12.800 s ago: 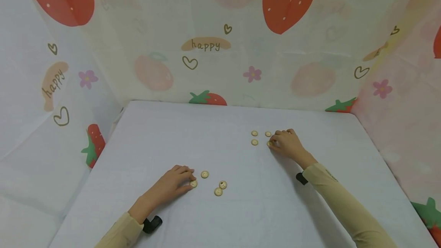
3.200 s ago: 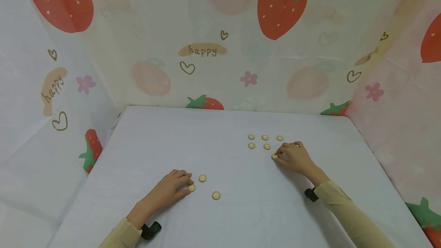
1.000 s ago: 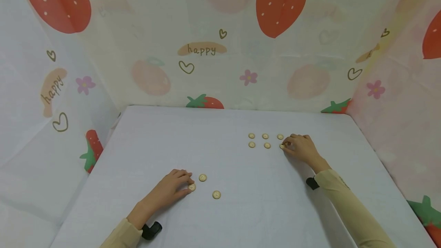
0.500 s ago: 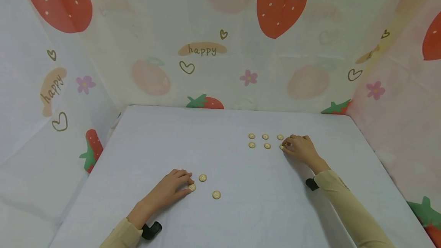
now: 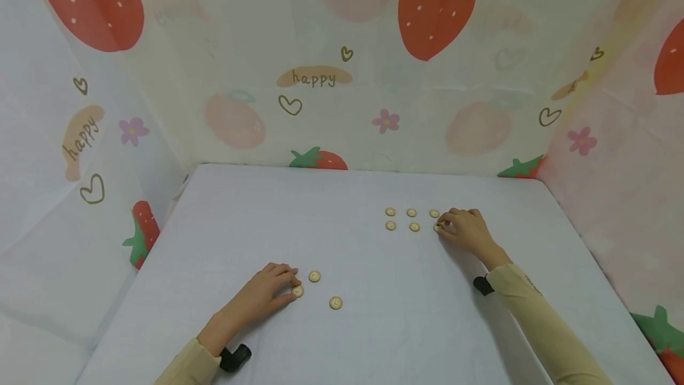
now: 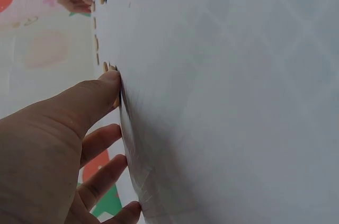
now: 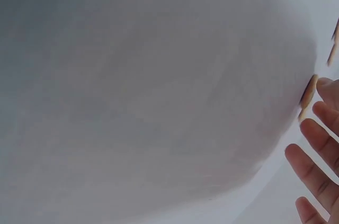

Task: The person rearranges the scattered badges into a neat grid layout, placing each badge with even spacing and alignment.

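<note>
On the white tabletop (image 5: 369,337), my left hand (image 5: 259,296) has a round, pale gold button (image 5: 297,292) between thumb and forefinger, pinched at its edge. Just beyond it lies another button (image 5: 314,276), and one more button (image 5: 335,302) is to the right. Farther back, my right hand (image 5: 466,230) pinches a button (image 5: 437,227) at the right end of the nearer of two short rows. In the right wrist view its thumb touches the button (image 7: 309,92) while the other fingers spread. Left of that button, the near row has two more, a button (image 5: 414,227) and a button (image 5: 390,226).
The far row holds a button (image 5: 390,211), a button (image 5: 411,212) and a button (image 5: 434,213), the last right beside my right fingers. A strawberry-printed cloth (image 5: 369,88) rises behind the table and along both sides. Dark wrist devices (image 5: 235,358) sit under both wrists.
Since the oldest frame, the right-hand rows have grown by a third column, and one near button has left the left group. My right hand moved its button up into the near row, then stayed still.
</note>
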Motion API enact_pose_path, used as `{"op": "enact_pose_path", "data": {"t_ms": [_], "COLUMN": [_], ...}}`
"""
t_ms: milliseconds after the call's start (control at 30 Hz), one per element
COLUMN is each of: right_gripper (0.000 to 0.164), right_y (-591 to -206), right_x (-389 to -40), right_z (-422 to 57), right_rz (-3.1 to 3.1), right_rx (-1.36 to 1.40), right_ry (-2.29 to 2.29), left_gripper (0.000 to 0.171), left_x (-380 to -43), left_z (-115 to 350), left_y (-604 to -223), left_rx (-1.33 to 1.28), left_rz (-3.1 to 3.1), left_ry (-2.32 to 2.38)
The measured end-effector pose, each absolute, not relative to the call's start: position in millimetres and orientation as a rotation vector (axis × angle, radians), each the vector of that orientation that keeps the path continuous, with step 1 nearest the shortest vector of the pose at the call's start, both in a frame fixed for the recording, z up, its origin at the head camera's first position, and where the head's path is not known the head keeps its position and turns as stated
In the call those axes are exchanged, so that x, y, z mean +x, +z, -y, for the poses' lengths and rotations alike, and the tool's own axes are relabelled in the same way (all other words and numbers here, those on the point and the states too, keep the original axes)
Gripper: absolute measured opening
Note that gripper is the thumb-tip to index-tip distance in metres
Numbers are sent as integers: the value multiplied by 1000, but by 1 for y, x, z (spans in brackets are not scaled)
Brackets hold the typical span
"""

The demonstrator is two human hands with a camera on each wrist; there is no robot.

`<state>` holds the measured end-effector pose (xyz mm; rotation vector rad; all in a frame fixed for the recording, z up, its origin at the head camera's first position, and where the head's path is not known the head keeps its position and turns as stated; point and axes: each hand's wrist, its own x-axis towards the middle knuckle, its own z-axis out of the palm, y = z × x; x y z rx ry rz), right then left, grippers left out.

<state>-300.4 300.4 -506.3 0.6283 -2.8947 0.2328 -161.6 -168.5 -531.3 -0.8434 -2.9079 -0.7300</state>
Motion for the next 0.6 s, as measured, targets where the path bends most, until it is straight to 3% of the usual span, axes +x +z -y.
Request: {"op": "enact_pose_path", "data": {"t_ms": [600], "right_gripper": [20], "right_y": [-498], "right_x": [-289], "right_z": [-266], "right_rz": [2819], "right_rx": [756], "right_ry": [266], "left_gripper": [18], "left_x": [-162], "left_z": [168], "left_y": [-532], "left_rx": [-846], "left_rz": [2905], "left_ry": [-729]}}
